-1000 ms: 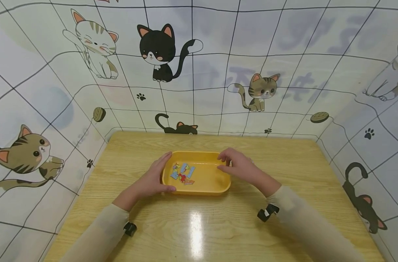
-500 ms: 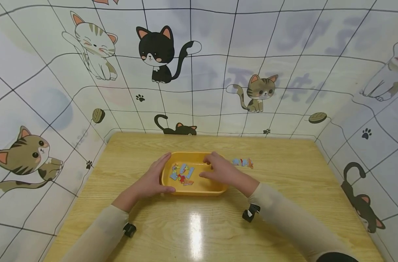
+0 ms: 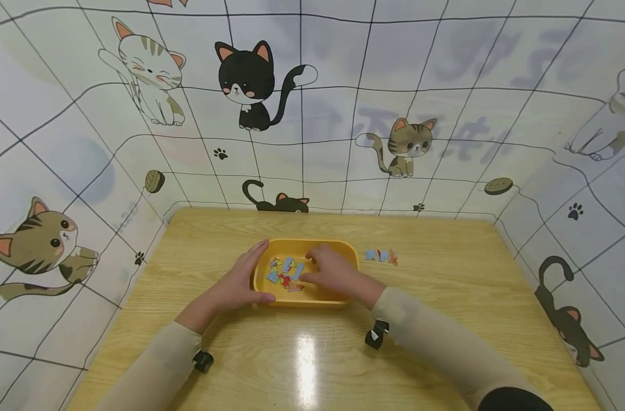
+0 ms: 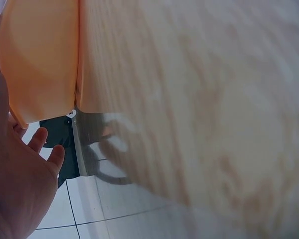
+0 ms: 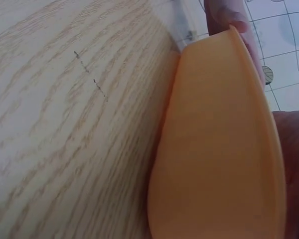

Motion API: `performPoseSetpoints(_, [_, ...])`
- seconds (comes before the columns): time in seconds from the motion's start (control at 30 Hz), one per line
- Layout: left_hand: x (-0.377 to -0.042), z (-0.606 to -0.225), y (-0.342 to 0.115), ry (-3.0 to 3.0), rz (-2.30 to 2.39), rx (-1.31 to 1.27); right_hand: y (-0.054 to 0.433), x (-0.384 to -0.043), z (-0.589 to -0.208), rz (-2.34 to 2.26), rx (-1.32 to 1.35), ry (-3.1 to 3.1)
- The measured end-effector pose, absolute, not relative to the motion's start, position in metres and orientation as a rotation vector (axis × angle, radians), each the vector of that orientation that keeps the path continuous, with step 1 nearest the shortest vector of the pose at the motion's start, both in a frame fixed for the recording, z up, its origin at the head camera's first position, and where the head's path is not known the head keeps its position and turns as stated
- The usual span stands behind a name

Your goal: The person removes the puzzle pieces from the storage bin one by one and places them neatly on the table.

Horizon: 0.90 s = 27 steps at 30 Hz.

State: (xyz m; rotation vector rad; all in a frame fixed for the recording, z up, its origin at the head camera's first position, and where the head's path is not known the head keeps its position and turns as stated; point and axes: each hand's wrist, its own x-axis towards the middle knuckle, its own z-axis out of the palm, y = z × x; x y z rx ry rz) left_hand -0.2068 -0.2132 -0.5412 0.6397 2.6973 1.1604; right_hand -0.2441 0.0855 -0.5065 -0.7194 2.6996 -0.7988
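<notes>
While the left hand grips the yellow tray at its left end, head view: right hand inside, thumb and fingers parted beside picture pieces; selecting, seemingly, with a pinch called for. Left wrist: tray alongside hand. Right wrist: right fingertips hidden.

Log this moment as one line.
left hand grips yellow tray | right hand over tray, near pieces | more pieces on table

Bright light made a white, glary streak on the shiny, yellow-brown wooden desk. Both wrist views looked dimmer, and the left was blurry.
</notes>
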Motion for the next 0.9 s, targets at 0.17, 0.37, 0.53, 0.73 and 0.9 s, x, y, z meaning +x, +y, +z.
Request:
performPoseSetpoints(0.17, [-0.207,-0.541,-0.214,2.698,1.157,0.642,0.078,-0.243,-0.509,-0.756,-0.707,2.707])
performPoseSetpoints(0.37, [-0.206,-0.539,-0.214,2.694,1.155,0.646,0.071,-0.243,-0.514,-0.655,-0.746,2.757])
performPoseSetpoints(0.53, [-0.206,-0.539,-0.214,2.689,1.154,0.645,0.068,-0.242,-0.519,-0.589,-0.798,2.81])
performPoseSetpoints(0.73, [-0.207,-0.538,-0.214,2.685,1.15,0.652,0.064,-0.243,-0.524,-0.535,-0.828,2.848])
performPoseSetpoints(0.9, [-0.207,-0.539,-0.215,2.684,1.152,0.664,0.061,-0.243,-0.526,-0.485,-0.82,2.86])
